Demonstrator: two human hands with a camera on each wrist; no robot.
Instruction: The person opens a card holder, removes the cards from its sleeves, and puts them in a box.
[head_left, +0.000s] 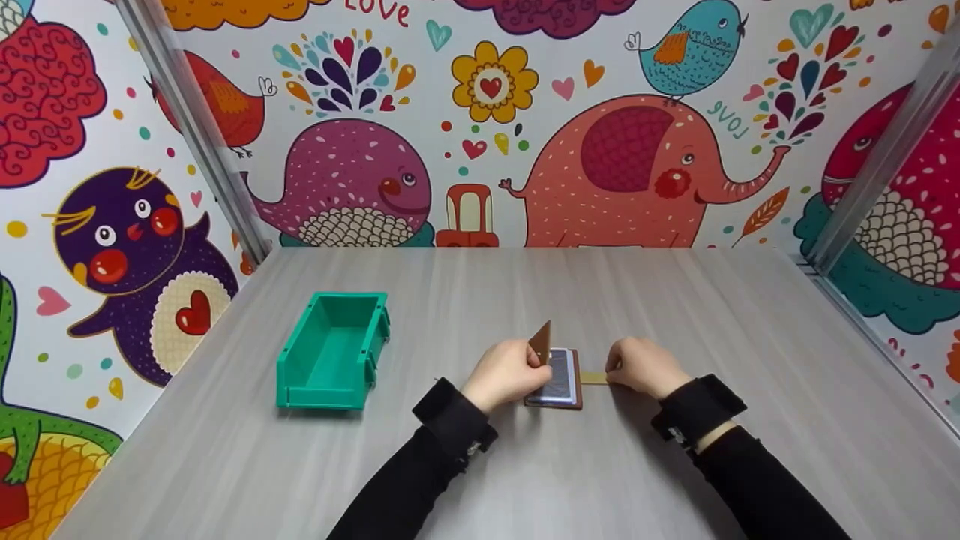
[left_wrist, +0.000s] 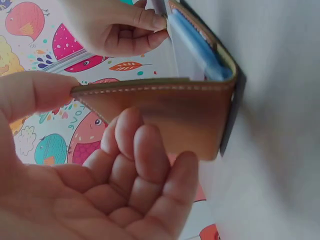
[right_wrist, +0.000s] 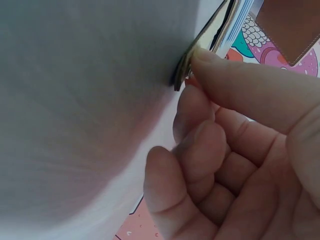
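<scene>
Resting the brown leather card wallet (head_left: 579, 382) on the tabletop (head_left: 480, 472) between left hand (head_left: 510, 373) and right hand (head_left: 645, 367), well apart from the green bin (head_left: 322, 397). Pinching its raised stitched cover (head_left: 541, 343) with left fingers; pinching the tip of its tan strap (head_left: 595, 378) with right fingers. Already showing the plastic sleeves (head_left: 560, 379) inside; apparently standing only partway, leaving the cover neither lying flat nor closed, the strap unfastened.

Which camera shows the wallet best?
The left wrist view: the wallet looks large there, its stitching clear. The head view shows it small, partly behind the left hand; the right wrist view catches only parts.
</scene>
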